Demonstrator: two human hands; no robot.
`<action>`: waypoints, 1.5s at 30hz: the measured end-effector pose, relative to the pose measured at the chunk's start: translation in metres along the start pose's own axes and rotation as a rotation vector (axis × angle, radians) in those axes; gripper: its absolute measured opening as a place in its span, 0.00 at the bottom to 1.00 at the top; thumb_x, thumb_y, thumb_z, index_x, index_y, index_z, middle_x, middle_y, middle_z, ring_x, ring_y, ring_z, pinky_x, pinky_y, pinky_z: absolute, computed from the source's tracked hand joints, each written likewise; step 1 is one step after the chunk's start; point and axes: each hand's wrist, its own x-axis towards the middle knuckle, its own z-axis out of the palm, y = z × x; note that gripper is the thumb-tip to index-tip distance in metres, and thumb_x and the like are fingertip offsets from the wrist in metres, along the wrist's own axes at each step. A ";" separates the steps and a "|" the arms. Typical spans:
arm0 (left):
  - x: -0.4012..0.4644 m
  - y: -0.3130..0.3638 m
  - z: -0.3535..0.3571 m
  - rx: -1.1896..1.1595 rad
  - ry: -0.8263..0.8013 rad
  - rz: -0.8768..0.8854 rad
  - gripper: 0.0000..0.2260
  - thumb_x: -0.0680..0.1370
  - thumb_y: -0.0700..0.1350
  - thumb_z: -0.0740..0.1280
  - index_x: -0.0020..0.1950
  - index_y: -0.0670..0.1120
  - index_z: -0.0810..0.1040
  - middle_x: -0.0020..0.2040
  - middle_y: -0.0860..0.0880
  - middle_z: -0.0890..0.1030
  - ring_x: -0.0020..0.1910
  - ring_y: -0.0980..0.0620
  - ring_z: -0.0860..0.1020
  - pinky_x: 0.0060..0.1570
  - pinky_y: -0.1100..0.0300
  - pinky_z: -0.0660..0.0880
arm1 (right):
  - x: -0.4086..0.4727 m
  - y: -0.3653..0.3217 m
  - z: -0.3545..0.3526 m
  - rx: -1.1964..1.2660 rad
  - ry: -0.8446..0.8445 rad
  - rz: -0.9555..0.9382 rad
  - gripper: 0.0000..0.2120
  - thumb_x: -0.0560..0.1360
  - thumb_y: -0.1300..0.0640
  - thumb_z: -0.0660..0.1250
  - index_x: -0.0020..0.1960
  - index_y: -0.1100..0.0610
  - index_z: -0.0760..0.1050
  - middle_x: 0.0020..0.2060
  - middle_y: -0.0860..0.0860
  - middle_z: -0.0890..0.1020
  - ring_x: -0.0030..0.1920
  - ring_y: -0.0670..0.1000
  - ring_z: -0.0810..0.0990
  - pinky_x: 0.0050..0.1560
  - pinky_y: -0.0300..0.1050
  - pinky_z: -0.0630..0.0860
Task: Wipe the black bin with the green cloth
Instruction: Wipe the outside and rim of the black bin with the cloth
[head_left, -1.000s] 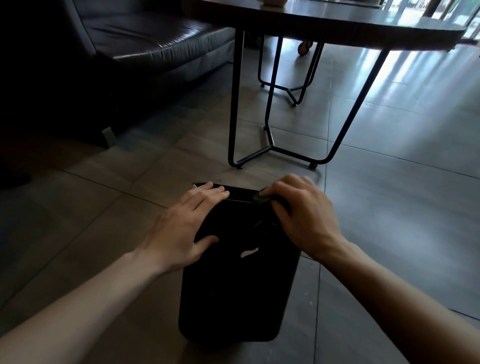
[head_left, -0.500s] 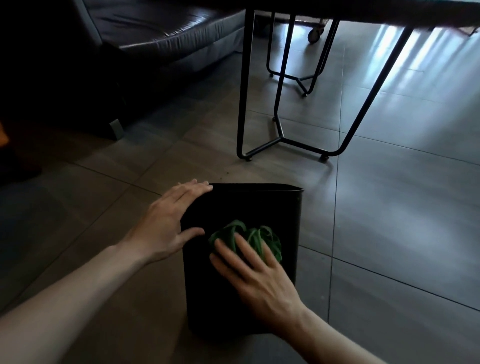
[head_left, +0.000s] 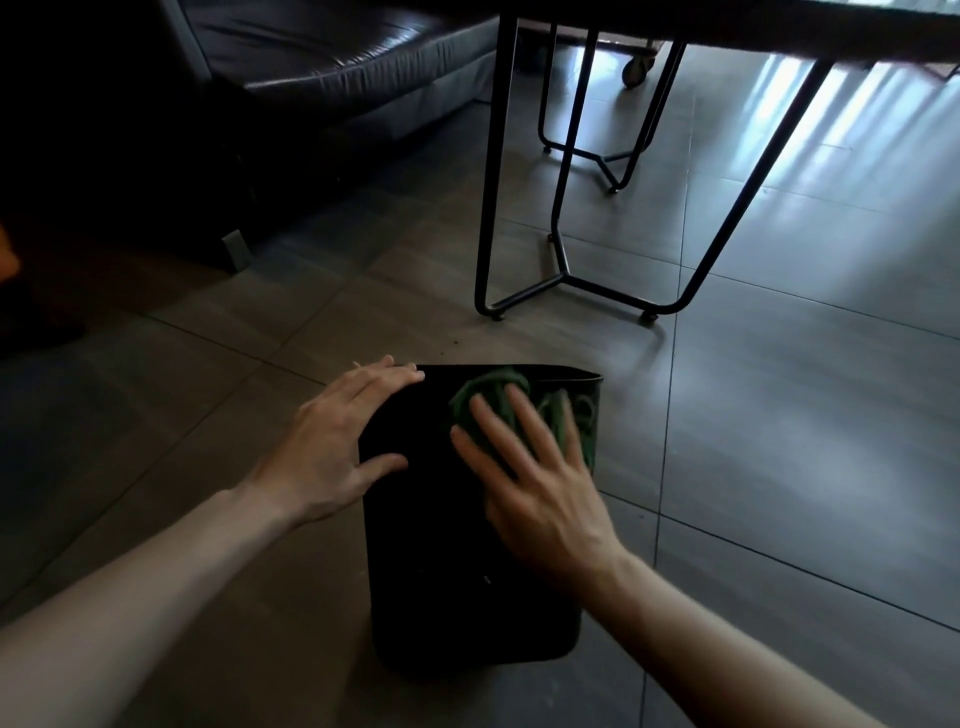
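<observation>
Dim room, grey-brown tiled floor (head_left: 779, 415) with window glare at far right. Dark leather sofa (head_left: 322, 67) at far left; thin black metal table legs (head_left: 561, 270) stand at far centre under a dark tabletop edge (head_left: 779, 36). A small caster wheel (head_left: 635, 70) shows behind the legs.

No brand, label or readable writing on anything.

Black plastic rectangular bin (head_left: 447, 561) stands on the floor at near centre. It appears upright, long axis vertical, rim at the far end in this view and base nearest the camera. Surface plain, matte, very dark; a tiny pale speck on the near face, detail otherwise lost in shadow.

Left hand (head_left: 332, 441) open, palm and fingers flat against the bin's left upper edge, thumb on the near face. Right hand (head_left: 535, 478) open with fingers spread, pressing a crumpled green cloth (head_left: 498, 395) against the bin's near face just below the rim, right of centre. Right fingers are motion-blurred. The cloth bunches out past the fingertips and reaches the rim.
</observation>
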 end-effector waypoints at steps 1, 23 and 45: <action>-0.001 0.001 0.000 -0.002 0.006 0.004 0.38 0.69 0.45 0.80 0.76 0.51 0.68 0.75 0.56 0.71 0.78 0.55 0.63 0.76 0.64 0.54 | -0.016 -0.010 0.007 -0.021 -0.010 -0.096 0.29 0.79 0.49 0.64 0.80 0.49 0.64 0.81 0.55 0.64 0.81 0.64 0.58 0.76 0.75 0.55; -0.005 0.005 0.006 -0.028 0.035 0.026 0.38 0.68 0.45 0.81 0.75 0.53 0.69 0.74 0.58 0.71 0.79 0.58 0.61 0.77 0.64 0.53 | -0.109 -0.037 0.033 -0.207 -0.209 -0.672 0.20 0.78 0.45 0.69 0.69 0.43 0.78 0.72 0.44 0.75 0.77 0.55 0.67 0.79 0.62 0.54; 0.001 0.009 0.003 -0.019 0.036 0.007 0.37 0.69 0.44 0.81 0.75 0.51 0.69 0.74 0.57 0.71 0.79 0.56 0.61 0.78 0.61 0.52 | -0.060 -0.005 0.005 0.065 0.010 -0.431 0.15 0.85 0.60 0.60 0.69 0.54 0.79 0.70 0.54 0.79 0.76 0.58 0.71 0.79 0.58 0.62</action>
